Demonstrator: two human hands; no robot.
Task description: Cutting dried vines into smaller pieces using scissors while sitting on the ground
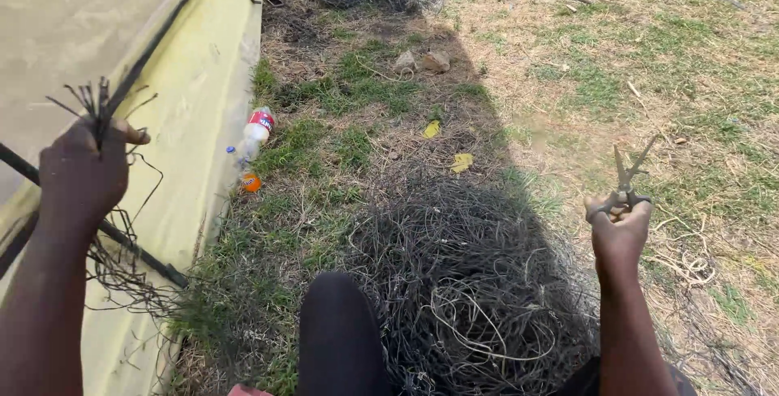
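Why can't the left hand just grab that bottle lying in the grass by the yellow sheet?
Probably it can't right now. The left hand is raised and shut around a bundle of dark wires, so it is full. The plastic bottle lies farther off on the grass beside the yellow sheet, with nothing blocking the way.

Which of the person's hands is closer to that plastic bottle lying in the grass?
Left. The left hand, gripping a bundle of wires, is just to the left of the plastic bottle. The right hand, holding pliers, is far off to the bottle's right.
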